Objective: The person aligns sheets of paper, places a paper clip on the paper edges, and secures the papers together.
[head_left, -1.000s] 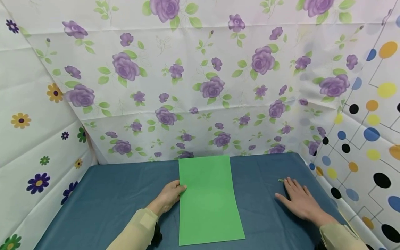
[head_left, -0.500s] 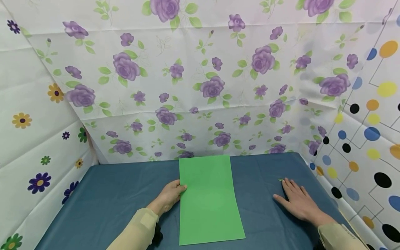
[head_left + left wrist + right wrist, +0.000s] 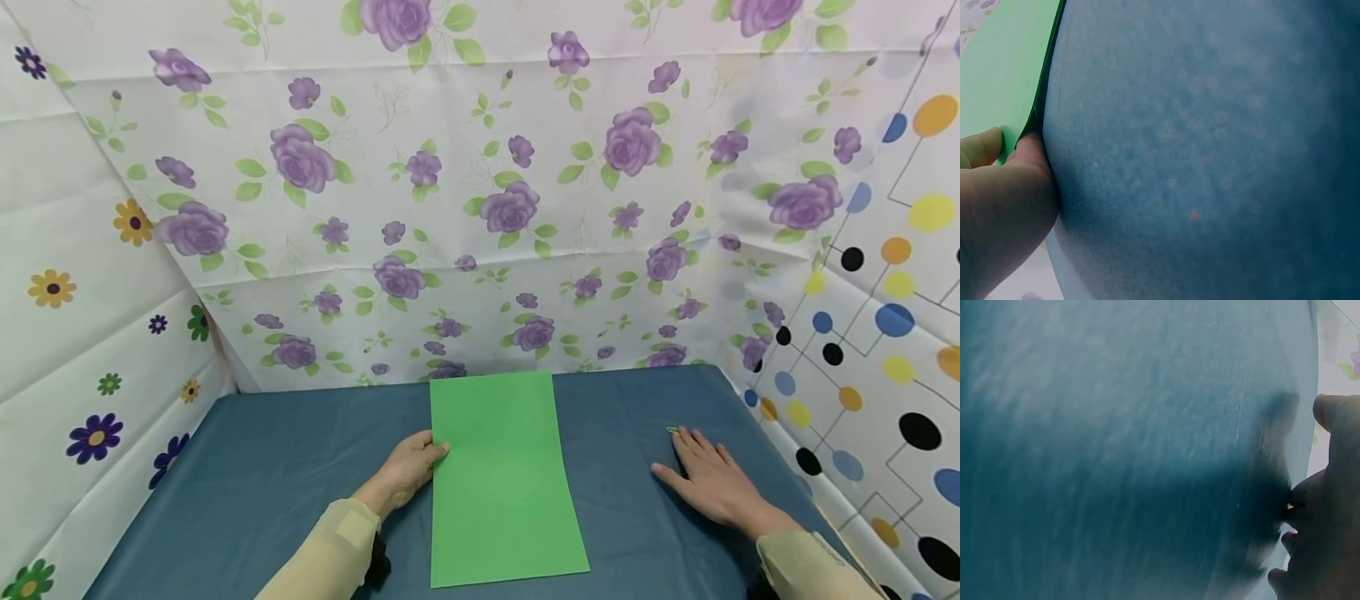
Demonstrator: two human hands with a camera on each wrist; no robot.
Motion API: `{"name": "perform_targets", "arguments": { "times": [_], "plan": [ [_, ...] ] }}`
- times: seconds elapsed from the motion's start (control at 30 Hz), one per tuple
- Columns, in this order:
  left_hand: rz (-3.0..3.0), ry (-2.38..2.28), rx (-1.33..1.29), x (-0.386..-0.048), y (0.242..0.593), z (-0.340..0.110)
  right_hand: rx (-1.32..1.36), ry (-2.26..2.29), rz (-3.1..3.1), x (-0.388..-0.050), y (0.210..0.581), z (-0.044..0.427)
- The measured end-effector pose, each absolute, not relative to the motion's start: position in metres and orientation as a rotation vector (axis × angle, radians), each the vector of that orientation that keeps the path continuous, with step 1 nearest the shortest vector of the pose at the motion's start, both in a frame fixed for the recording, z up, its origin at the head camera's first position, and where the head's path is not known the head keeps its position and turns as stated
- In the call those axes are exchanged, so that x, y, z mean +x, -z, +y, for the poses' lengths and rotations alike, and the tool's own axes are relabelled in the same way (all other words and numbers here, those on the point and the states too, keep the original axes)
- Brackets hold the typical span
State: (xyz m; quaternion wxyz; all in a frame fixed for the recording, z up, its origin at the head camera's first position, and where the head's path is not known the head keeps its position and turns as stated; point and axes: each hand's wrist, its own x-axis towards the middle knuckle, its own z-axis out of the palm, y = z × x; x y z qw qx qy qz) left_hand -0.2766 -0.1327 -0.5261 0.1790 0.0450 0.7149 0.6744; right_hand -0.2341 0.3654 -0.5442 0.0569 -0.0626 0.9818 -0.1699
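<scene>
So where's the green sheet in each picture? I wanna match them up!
Head: the green sheet is in the lower half, near the middle, with the left hand pinching its left edge.
Left wrist: it's in the upper-left corner, with the left hand pinching its edge.
Right wrist: it isn't in this picture.
Shared landmark: the blue table cover shows in all three.

We see a paper sheet (image 3: pixel 502 479) on the table (image 3: pixel 300 450), left hand (image 3: pixel 405 471) at its left edge; farther right, a paper clip (image 3: pixel 671 430) by the right hand (image 3: pixel 716 482).
</scene>
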Motion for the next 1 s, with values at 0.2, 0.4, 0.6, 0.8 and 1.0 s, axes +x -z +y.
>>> {"name": "perform_targets", "arguments": {
  "times": [0.2,0.4,0.6,0.8,1.0],
  "plan": [
    [2.018,-1.909,0.128,-0.276,0.526,-0.133,-0.245,0.504,2.984,-0.237,0.544,0.355],
    [2.013,-1.909,0.136,-0.275,0.526,-0.133,-0.277,0.492,2.973,-0.242,0.542,0.340],
    [2.014,-1.912,0.138,-0.276,0.526,-0.134,-0.326,0.495,2.964,-0.247,0.540,0.323],
    [2.015,-1.912,0.137,-0.277,0.527,-0.134,-0.393,0.473,3.022,-0.250,0.539,0.302],
    [2.014,-1.894,0.150,-0.278,0.527,-0.135,-0.440,0.456,3.028,-0.252,0.534,0.284]
  ]
}}
